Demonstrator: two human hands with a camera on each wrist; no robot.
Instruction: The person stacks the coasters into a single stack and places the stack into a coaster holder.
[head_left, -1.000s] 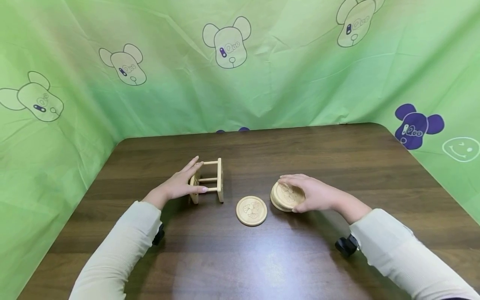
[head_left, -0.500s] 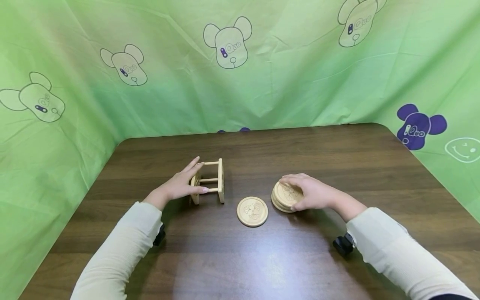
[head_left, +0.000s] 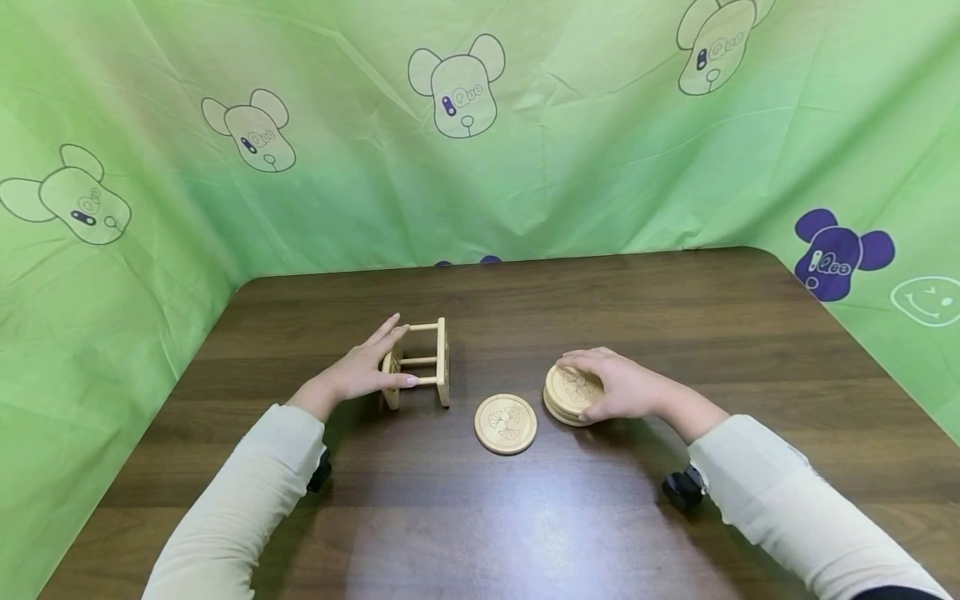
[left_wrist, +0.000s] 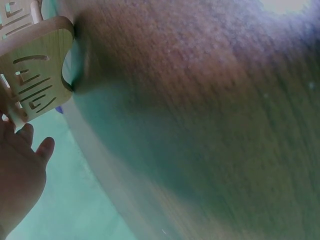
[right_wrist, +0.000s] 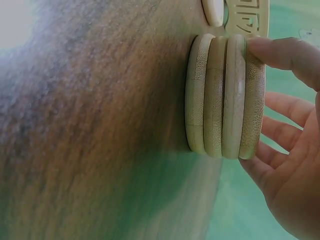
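Observation:
A small wooden rack (head_left: pixel 442 367) with rods between two end panels stands left of centre. The left hand (head_left: pixel 352 371) grips its left panel, thumb in front and fingers over the back; in the left wrist view the carved panel (left_wrist: pixel 37 72) shows beside that hand (left_wrist: pixel 22 175). Several round wooden coasters lie in a stack (head_left: pixel 562 408). The right hand (head_left: pixel 626 387) pinches the top coaster (head_left: pixel 576 387) by its edges; in the right wrist view thumb and fingers of the hand (right_wrist: pixel 295 165) lie on the uppermost coaster (right_wrist: pixel 253 105). A single coaster (head_left: pixel 506 424) lies flat between rack and stack.
The brown wood-grain table (head_left: pixel 450 517) reflects a bright light near its front. A green curtain (head_left: pixel 337 200) printed with bear heads surrounds the back and sides. Black devices are strapped at both wrists.
The top coaster under the right hand has shifted slightly to the left on the stack, and the right forearm has moved slightly left. The left hand has kept its place on the rack.

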